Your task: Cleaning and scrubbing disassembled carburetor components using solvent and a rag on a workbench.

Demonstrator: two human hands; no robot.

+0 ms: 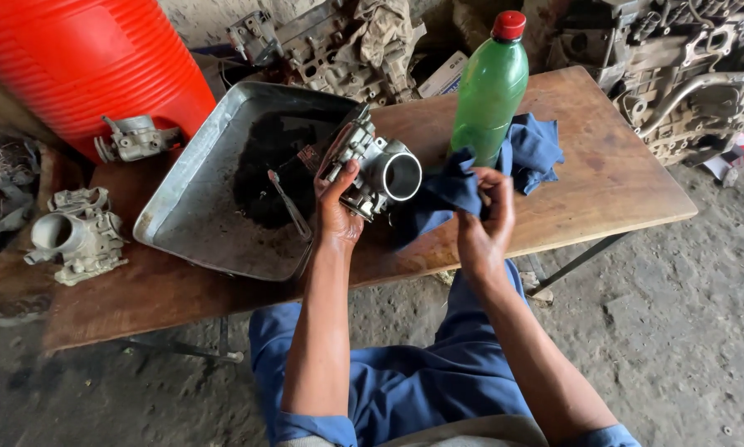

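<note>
My left hand (337, 207) grips a grey metal carburetor-like part (378, 170) with a round open bore, held over the edge of a metal tray (182, 178). My right hand (486, 217) pinches a dark blue cloth (471, 178) that drapes across the wooden table (612, 174), just right of the part. A green plastic bottle (489, 91) with a red cap stands upright right behind the cloth.
The tray holds a black oily stain and a thin metal tool (289, 205). Two more grey metal parts (78, 236) (136, 136) sit at the left. A big red barrel (91, 62) stands at the back left. Engine parts (686, 74) lie behind the table.
</note>
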